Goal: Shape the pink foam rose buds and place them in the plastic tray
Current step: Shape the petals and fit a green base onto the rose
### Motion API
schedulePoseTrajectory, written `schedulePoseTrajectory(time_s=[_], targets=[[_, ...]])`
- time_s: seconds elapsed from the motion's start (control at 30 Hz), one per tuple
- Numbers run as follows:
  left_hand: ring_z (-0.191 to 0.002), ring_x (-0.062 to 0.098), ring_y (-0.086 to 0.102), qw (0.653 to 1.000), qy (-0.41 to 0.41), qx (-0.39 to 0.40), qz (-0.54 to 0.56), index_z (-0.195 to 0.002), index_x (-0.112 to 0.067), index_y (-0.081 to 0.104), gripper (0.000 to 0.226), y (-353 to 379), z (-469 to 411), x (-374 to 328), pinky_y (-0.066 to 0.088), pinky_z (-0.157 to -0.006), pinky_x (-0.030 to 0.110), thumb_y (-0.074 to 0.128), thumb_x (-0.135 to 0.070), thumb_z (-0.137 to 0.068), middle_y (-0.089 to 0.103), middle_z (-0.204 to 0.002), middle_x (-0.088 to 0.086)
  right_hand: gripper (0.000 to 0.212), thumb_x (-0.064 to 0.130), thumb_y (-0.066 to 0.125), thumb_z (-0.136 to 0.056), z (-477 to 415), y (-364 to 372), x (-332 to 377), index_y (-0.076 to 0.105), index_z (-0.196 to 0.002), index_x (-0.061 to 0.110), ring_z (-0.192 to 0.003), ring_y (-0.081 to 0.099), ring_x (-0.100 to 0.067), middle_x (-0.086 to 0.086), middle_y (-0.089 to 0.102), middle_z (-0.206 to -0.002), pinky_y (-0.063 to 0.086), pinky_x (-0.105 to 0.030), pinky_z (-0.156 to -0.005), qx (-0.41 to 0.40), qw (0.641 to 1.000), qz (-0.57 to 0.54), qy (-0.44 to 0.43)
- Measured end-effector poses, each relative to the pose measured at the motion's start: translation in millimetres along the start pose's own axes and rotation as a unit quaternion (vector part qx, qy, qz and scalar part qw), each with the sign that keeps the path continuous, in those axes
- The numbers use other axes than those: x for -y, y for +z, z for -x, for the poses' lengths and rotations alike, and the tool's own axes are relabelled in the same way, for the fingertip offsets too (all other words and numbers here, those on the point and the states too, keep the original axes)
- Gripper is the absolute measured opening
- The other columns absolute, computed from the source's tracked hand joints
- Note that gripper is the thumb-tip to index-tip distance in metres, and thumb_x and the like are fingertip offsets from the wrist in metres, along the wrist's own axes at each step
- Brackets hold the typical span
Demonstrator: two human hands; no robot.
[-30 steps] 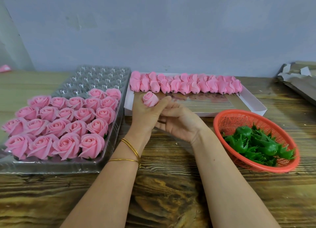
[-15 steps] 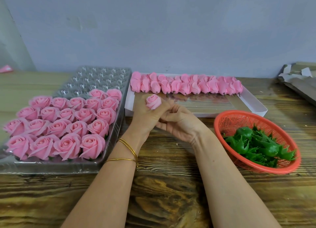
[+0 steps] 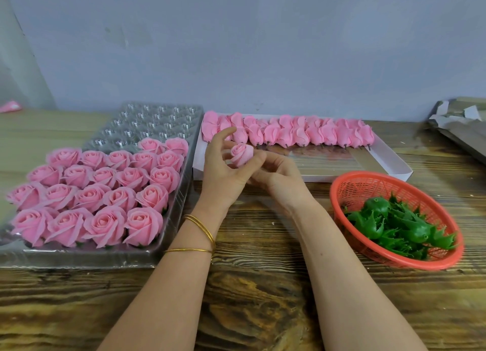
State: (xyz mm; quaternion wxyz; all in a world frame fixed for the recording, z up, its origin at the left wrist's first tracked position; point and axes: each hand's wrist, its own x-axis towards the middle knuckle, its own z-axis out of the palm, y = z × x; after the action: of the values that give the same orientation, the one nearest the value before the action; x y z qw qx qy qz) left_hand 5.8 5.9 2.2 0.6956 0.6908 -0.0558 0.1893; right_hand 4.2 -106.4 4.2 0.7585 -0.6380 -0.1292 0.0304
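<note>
- As I judge, the step in hand is shaping: one pink rose bud [image 3: 242,153] is at the frame's middle, not yet in the plastic tray [image 3: 157,116] at left.
- The hands are together. The right hand [image 3: 278,178] grips the bud from below, and the left hand [image 3: 223,171] touches its left side; pinching or not, I cannot tell.
- Next, probably: spread the petals gently, then seat the bud in a free upper cup.

Materials and surface finishes at the work table.

The moulded clear plastic tray [image 3: 157,119] is glossy and reflective. The open pink foam roses [image 3: 105,224] and the small pink foam rose bud [image 3: 241,153] look matt and soft. The long white cardboard box [image 3: 342,177] is smooth and matt. The round orange plastic mesh basket [image 3: 368,190] holds shiny green plastic calyxes [image 3: 410,232]. The brown wooden table [image 3: 263,298] shows coarse grain. The thin gold metal bangles [image 3: 202,227] gleam.
</note>
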Motion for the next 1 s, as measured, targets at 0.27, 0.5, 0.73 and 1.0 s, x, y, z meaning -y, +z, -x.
schedulePoseTrajectory(time_s=[0.27,0.5,0.73,1.0], targets=[[-0.103,0.005,0.054,0.983,0.086,0.009,-0.164,-0.117,-0.024,0.058,0.029,2.1,-0.4,2.5,0.039,-0.087,0.011,0.063,-0.017,-0.089,0.058,-0.105,0.000,0.036,-0.003,0.061,-0.085,-2.3,-2.0,-5.2,0.070,-0.109,0.022,-0.090,0.062,-0.003,0.015,0.069,-0.093,0.052,-0.038,-0.087,-0.026,0.956,0.265,-0.124],[-0.081,-0.002,0.055,0.972,0.089,0.036,-0.213,-0.099,-0.019,0.062,0.013,1.4,1.1,4.9,0.039,-0.069,0.008,0.060,-0.015,-0.087,0.058,-0.084,-0.016,0.038,-0.014,0.056,-0.080,-3.6,-1.1,-7.8,0.064,-0.105,0.014,-0.087,0.063,-0.012,0.000,0.068,-0.097,0.053,-0.035,-0.085,-0.056,0.968,0.228,-0.093],[-0.080,0.005,0.049,0.956,0.088,0.033,-0.277,-0.094,-0.012,0.064,0.008,2.8,-0.1,-1.8,0.034,-0.066,0.002,0.061,-0.012,-0.087,0.056,-0.088,-0.005,0.040,-0.015,0.056,-0.082,0.0,0.5,-3.7,0.047,-0.112,0.011,-0.087,0.061,-0.013,-0.009,0.063,-0.099,0.052,-0.039,-0.084,-0.069,0.984,0.157,-0.056],[-0.089,0.024,0.053,0.930,0.089,0.047,-0.354,-0.095,-0.012,0.062,0.009,5.5,-8.4,-22.0,0.037,-0.070,0.029,0.056,-0.014,-0.089,0.061,-0.093,0.009,0.042,-0.015,0.059,-0.083,0.0,3.8,5.2,0.047,-0.113,0.012,-0.075,0.063,-0.007,-0.007,0.063,-0.095,0.053,-0.030,-0.074,-0.097,0.992,0.073,-0.046]])
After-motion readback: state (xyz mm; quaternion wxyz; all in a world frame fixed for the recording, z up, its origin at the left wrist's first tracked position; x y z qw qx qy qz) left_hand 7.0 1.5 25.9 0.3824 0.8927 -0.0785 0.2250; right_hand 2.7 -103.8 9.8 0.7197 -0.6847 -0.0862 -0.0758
